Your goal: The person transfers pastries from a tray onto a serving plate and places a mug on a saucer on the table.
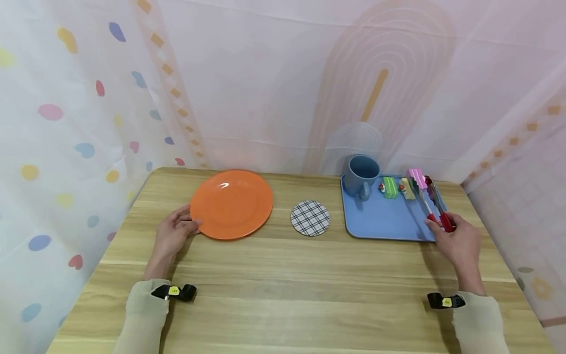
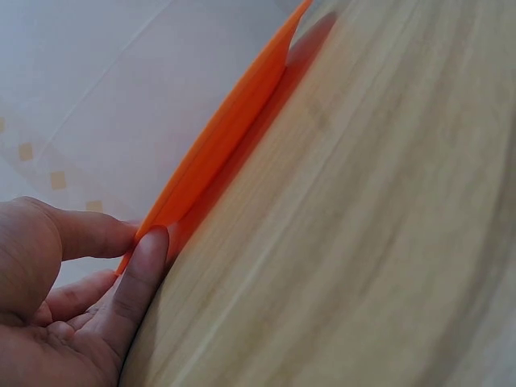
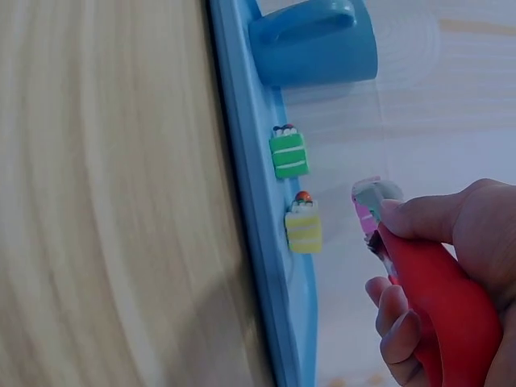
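My left hand [image 1: 171, 237] pinches the near left rim of an orange plate [image 1: 234, 204] between thumb and fingers. In the left wrist view the plate [image 2: 222, 149] stands close over the wood. My right hand [image 1: 461, 242] grips tongs with red handles [image 1: 446, 222]. Their tips are around a pink toy cake slice [image 1: 415, 176], which shows apart from the blue tray [image 1: 384, 223] in the right wrist view. On that tray sit a green cake slice [image 3: 289, 153] and a yellow cake slice [image 3: 303, 230].
A blue mug [image 1: 361, 174] occupies the tray's back left corner. Between plate and tray lies a round checked coaster [image 1: 310, 218]. A patterned curtain [image 1: 265, 88] hangs right behind the wooden table [image 1: 283, 295].
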Motion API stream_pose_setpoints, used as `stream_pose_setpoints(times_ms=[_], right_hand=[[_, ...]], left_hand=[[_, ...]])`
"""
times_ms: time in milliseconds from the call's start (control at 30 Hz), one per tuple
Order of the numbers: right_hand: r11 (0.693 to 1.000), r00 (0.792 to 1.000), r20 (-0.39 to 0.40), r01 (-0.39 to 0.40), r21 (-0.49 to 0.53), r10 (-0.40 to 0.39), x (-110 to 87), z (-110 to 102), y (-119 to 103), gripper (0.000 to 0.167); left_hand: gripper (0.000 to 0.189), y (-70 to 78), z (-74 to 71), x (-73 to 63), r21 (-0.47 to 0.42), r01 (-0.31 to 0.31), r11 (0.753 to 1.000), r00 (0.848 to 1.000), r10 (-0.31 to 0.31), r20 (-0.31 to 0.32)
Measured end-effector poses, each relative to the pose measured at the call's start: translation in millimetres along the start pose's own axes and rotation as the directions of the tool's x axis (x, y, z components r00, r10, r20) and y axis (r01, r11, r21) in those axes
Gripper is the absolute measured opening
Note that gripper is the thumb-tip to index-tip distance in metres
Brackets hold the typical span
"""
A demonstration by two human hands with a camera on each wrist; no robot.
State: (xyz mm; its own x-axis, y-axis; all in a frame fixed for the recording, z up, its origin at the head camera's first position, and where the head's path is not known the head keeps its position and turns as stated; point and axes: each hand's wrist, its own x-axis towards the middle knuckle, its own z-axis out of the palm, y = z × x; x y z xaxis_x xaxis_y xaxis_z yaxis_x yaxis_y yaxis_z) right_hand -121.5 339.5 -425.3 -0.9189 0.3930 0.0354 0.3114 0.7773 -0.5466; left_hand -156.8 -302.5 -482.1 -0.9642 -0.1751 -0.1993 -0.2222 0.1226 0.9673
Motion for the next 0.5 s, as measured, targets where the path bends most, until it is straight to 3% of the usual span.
stream_pose_setpoints(times_ms=[500], right_hand=[[0.998,0.997,-0.051,0.06,0.007,-0.059,-8.8,3.1,-19.5,0.065]], left_hand=[[0.073,1.4,-0.4,-2.0,-0.015,-0.001,1.0,1.0,0.002,0.019]])
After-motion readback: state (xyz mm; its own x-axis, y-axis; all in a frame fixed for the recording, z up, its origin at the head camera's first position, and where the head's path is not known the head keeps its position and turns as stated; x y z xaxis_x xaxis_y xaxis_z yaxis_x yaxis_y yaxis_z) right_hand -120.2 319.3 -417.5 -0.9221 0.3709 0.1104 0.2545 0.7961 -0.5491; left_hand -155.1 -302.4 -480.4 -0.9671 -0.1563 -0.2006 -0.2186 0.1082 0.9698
